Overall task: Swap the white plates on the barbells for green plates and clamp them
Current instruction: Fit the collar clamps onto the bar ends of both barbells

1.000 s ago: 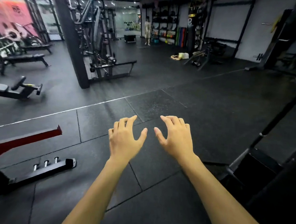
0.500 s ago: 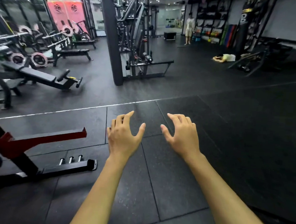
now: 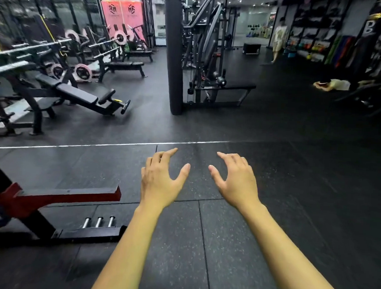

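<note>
Two bare hands, left hand (image 3: pixel 159 182) and right hand (image 3: pixel 236 183), fingers spread wide and holding nothing, hover over the black rubber floor (image 3: pixel 293 194), well short of the white round plates (image 3: pixel 83 72) on the steel barbells (image 3: pixel 31 47) far left of them; step judged: approach, walking over before stripping plates.

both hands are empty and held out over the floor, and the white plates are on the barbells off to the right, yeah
Not quite. In the head view the white plates sit on the barbells off to the left, not the right. The rest holds: the left hand and right hand are empty, fingers relaxed, held out over the floor.
</note>
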